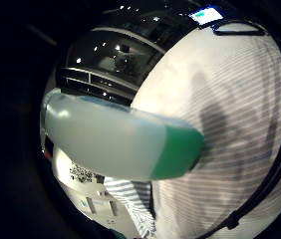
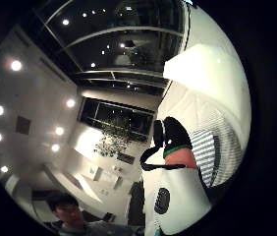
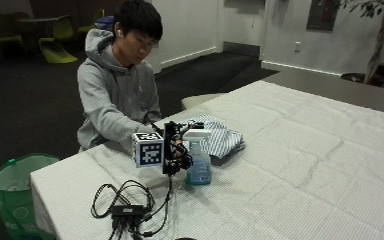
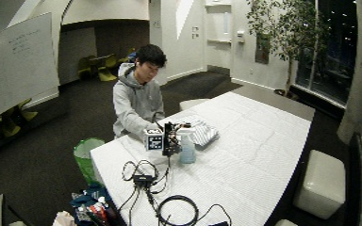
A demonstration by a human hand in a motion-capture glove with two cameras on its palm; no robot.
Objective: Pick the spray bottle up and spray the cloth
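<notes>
On the near part of the counter (image 3: 298, 190), which is covered in a white, finely ribbed cloth with fold creases, lies a tangle of black cables (image 3: 129, 207). Just beyond it stands the spray bottle (image 3: 198, 167) — upright on the counter, a translucent pale-blue plastic body holding liquid, with a white trigger head (image 3: 196, 134) on top. The gloved right hand (image 3: 176, 150) is at the bottle's neck from the person's side; whether its fingers are wrapped round the neck or only rest against it cannot be told from the outside views. In the little-finger palm view a rounded, milky plastic shape with a green end (image 1: 120, 144) fills the middle, close to the palm, over the ribbed covering. Right behind the bottle, touching or nearly so, lies the striped cloth (image 3: 217, 137) — soft, blue-and-white, loosely folded into a low heap. Beyond it sits the person in a grey hooded top (image 3: 115, 95).
</notes>
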